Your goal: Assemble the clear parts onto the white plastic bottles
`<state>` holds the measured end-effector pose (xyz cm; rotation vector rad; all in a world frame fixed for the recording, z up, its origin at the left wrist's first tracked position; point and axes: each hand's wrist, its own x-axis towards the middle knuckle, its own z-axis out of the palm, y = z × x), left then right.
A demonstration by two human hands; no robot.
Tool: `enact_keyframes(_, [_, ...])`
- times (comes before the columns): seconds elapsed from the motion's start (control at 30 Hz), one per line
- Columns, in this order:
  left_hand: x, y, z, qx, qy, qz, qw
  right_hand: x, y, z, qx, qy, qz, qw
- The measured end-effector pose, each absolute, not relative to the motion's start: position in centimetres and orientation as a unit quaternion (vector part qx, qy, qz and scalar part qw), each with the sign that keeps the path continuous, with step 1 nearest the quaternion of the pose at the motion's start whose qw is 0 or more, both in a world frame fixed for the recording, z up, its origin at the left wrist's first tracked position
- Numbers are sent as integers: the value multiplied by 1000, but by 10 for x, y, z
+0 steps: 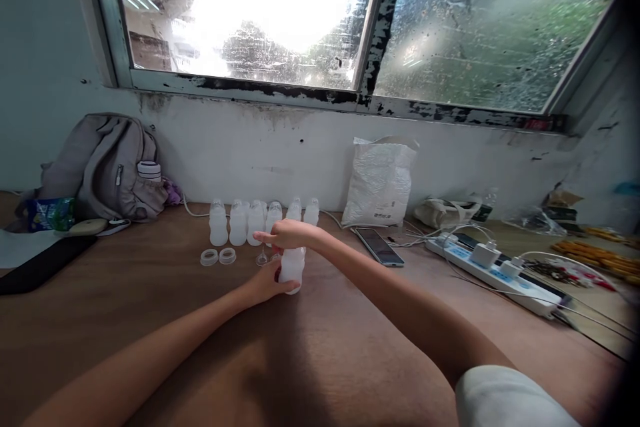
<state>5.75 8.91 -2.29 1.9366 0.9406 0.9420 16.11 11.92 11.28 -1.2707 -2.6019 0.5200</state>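
Note:
A white translucent bottle (291,271) stands upright on the brown table, close to the front of a row of similar bottles (238,225). My left hand (269,281) is wrapped round its lower part, thumb across the front. Over its top, my right hand (289,235) is closed with the fingers bent down; the palm hides what they grip there. Two white rings (227,255) lie left of the hands, before the row. A small clear piece (262,257) rests just beside my left hand.
A grey backpack (107,170) sits at the left by a black flat item (47,265). Right of the bottles are a white package (381,183), a phone (380,247) and a power strip (493,273) with cables.

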Motion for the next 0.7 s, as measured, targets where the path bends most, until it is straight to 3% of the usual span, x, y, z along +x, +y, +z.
enact_keyframes(0.17, [58, 85, -18, 760, 374, 379, 372, 158, 121, 107, -442, -868, 223, -32])
enact_keyframes(0.47, [59, 87, -18, 751, 385, 374, 385, 155, 124, 110, -444, -846, 289, -63])
enact_keyframes(0.7, [58, 85, -14, 749, 372, 374, 401, 156, 127, 110, -445, -856, 246, -95])
